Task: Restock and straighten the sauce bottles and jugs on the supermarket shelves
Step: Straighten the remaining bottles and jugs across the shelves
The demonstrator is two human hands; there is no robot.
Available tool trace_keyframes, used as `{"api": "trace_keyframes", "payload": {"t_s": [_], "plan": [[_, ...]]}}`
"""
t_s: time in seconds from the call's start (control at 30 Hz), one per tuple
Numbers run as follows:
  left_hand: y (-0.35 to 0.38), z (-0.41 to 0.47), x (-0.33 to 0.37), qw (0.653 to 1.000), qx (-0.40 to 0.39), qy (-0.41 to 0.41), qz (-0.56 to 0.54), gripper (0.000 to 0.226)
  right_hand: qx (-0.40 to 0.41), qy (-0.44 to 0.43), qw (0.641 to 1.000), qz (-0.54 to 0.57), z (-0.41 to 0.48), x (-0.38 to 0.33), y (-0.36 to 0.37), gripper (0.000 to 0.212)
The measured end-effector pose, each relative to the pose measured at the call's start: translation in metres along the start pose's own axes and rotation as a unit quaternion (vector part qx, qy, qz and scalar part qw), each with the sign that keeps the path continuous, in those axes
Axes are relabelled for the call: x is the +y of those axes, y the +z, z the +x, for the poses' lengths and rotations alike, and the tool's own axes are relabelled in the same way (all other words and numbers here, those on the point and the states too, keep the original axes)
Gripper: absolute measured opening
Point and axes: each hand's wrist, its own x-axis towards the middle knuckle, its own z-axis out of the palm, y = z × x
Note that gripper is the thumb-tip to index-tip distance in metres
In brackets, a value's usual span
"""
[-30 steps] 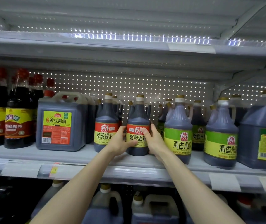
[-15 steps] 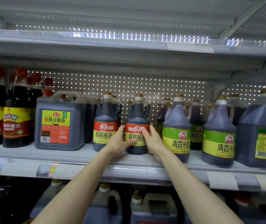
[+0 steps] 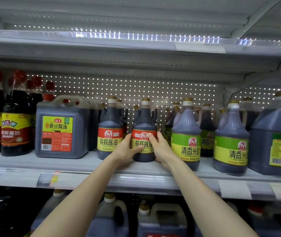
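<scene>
Two hands are on one bottle right now, and I'm watching them from above the forearms. Nearest me, both arms reach up over the front edge of the shelf [image 3: 85,165]. My left hand [image 3: 125,152] wraps the left side of the red-label soy sauce bottle [image 3: 144,132], thumb lying across the lower label; my right hand [image 3: 162,149] clasps its right side, thumb [image 3: 151,137] pressed on the label's upper edge. So both sets of fingers are closed around that bottle, grasping it, not resting beside it.

Compared with a second ago, very little has shifted: same two-handed hold, bottle in the same slot. The label looks turned slightly more square to me, though the camera has drifted too, so I won't swear to it. My read is that we're in the facing step, twisting this one to match its twin, with plenty of shelf left to do.

The bottle stands upright near the shelf's front edge, base on the deck. Just to its left is the matching soy sauce bottle [image 3: 109,132], apart from it by a narrow gap where my left hand's fingers go in. To its right the green-label rice vinegar bottle [image 3: 185,134] stands just beside my right hand; whether knuckles touch it I can't tell. More bottles queue behind, up to the perforated back panel [image 3: 136,89].
</scene>
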Motion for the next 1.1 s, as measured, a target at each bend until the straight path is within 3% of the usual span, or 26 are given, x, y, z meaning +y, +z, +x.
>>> {"api": "trace_keyframes", "payload": {"t_s": [0.3, 0.57, 1.1], "plan": [[-0.001, -0.003, 0.002, 1.0, -0.01, -0.017, -0.021, 0.069, -0.004, 0.013, 1.0, 0.008, -0.003, -0.003, -0.003, 0.055], [0.001, -0.007, 0.006, 1.0, 0.005, 0.006, -0.015, 0.058, -0.001, 0.014, 1.0, 0.023, -0.005, -0.003, -0.003, 0.055], [0.0, -0.01, 0.008, 1.0, 0.015, 0.007, 0.011, 0.059, 0.0, 0.01, 1.0, 0.03, -0.017, -0.014, -0.003, 0.052]]}}
